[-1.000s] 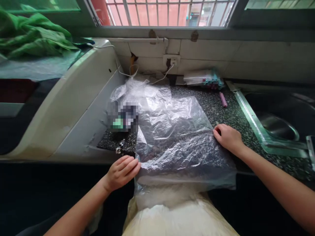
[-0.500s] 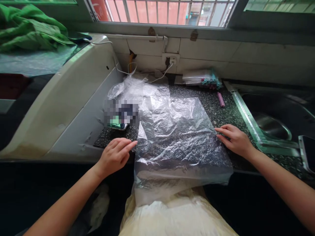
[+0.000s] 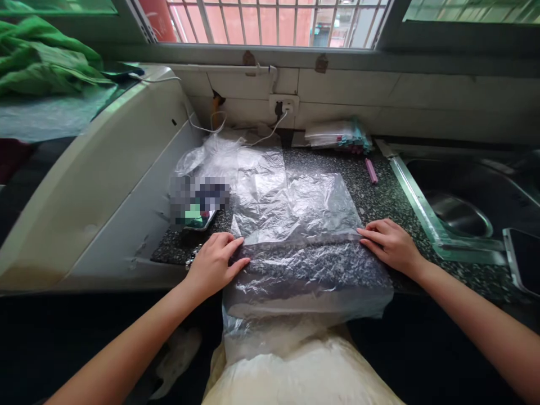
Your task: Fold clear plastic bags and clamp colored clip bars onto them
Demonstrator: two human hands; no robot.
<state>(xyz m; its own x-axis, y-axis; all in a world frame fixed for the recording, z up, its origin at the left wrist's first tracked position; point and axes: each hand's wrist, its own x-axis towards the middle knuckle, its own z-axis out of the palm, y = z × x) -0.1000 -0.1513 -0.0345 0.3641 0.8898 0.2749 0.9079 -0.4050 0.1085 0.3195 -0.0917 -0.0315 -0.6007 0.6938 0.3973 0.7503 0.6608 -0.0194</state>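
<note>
A thin, crinkled clear plastic bag (image 3: pixel 304 261) lies flat on the dark speckled countertop, its near end hanging over the front edge onto pale fabric at my lap. My left hand (image 3: pixel 217 259) is on its left edge, with the film between the spread thumb and forefinger. At the right edge, my right hand (image 3: pixel 390 244) pinches the film between thumb and fingertips. A straight crease runs across the bag from one hand to the other. Farther back, more clear plastic (image 3: pixel 257 163) lies loosely spread on the counter.
A phone (image 3: pixel 198 219), partly pixelated, lies left of the bag. Packaged items (image 3: pixel 337 135) and a pink stick-like piece (image 3: pixel 371 171) lie at the back. On the right are a metal sink (image 3: pixel 455 216) and another phone (image 3: pixel 523 259). A pale appliance (image 3: pixel 105 169) stands left.
My left hand has moved right onto the bag's edge. My right hand has shifted slightly left and down, and a straight crease now shows between the hands. The view has shifted a little.
</note>
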